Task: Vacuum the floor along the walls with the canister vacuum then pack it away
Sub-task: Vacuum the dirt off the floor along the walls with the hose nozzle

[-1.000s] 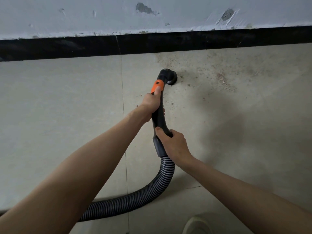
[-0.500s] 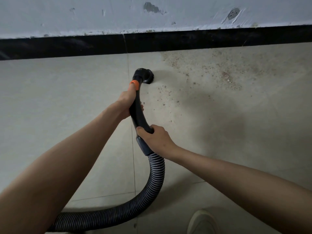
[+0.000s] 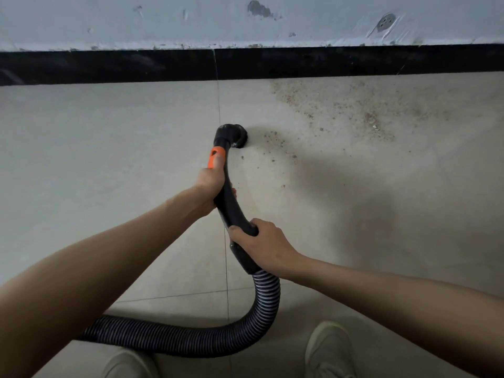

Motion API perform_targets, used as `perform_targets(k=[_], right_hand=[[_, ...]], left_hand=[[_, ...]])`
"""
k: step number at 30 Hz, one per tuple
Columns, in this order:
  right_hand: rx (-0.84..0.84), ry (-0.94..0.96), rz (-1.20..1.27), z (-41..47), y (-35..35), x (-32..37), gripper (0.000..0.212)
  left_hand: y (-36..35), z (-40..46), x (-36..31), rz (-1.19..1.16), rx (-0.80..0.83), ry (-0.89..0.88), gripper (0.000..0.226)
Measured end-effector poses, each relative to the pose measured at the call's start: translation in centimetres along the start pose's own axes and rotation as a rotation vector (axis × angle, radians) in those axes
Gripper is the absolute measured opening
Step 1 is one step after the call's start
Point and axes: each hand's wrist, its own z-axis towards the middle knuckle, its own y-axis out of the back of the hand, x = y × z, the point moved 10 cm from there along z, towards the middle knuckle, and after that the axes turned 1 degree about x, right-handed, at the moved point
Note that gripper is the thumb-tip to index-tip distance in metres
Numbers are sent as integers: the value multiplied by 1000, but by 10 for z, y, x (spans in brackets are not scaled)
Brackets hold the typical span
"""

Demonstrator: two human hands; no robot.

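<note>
Black handle point(image 3: 231, 205) with an orange band point(image 3: 216, 157); ribbed hose point(image 3: 174, 336) striped black and grey; pale beige floor tiles point(image 3: 109, 159) speckled brown; black skirting point(image 3: 109, 66); whitish-blue wall point(image 3: 81, 20); shoes point(image 3: 328, 350) perhaps off-white

open tile floor point(image 3: 109, 159) is seen to the left of the nozzle point(image 3: 233, 135) — bare tile as far as the black skirting point(image 3: 109, 66), which shuts off the far side along the wall point(image 3: 81, 20). to the right, the floor is strewn with grit point(image 3: 341, 110), loose and low, no barrier to a pass. the near side is crowded — the ribbed hose point(image 3: 191, 339) is looped across the tile in front of two shoes point(image 3: 328, 347), and the handle point(image 3: 231, 208) is gripped by the left hand point(image 3: 208, 186) and the right hand point(image 3: 263, 246), so the middle is blocked by both forearms.
</note>
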Motion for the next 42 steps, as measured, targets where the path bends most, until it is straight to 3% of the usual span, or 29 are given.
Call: perform_targets(k=[20,29,34,42], right_hand=[[-222,-113,251,0,65,-57,32],[-56,-48,129,28,39,-22,30],[32,28,-32,27,6,-1,32],[153,22,-86,2,-34,-8,36]], left_hand=[[-119,5,-14,219,160,-88,42],[-62,22,-27,34,34,-95,41],[-18,11,-7,-15,-14,-90,40],[16,-17,41,-84,-21,-6,51]])
